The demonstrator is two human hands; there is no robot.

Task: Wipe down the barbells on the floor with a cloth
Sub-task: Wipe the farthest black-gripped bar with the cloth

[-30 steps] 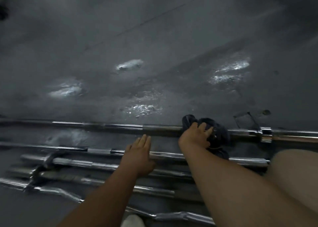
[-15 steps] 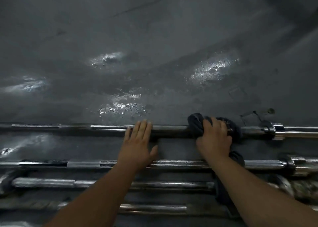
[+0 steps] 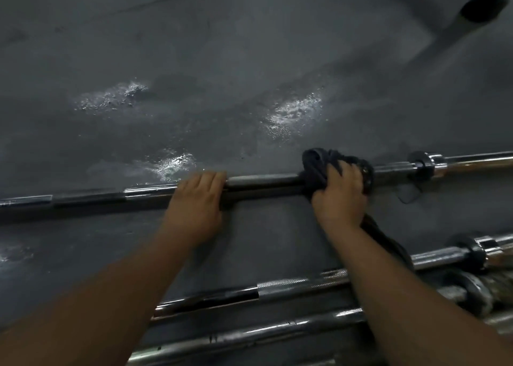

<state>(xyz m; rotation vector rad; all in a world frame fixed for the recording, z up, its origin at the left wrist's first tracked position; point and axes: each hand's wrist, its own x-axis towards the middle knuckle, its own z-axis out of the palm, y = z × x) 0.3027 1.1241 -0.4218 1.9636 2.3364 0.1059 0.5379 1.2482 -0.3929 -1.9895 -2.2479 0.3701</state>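
Note:
A long chrome barbell lies across the dark floor, farthest from me. My left hand rests on its shaft with the fingers curled over the bar. Further right, my right hand grips a dark cloth bunched around the same shaft, just left of the collar. A tail of the cloth hangs down under my right wrist. Nearer to me lie more chrome barbells, partly hidden by my right forearm.
The grey floor beyond the bar shows wet, shiny patches. A dark object with a pale band sits at the top right corner. Barbell sleeves and collars crowd the lower right.
My left hand has moved up from the nearer bars onto the far barbell and now curls over it. The view has closed in on the far bar; my right hand stays on the cloth.

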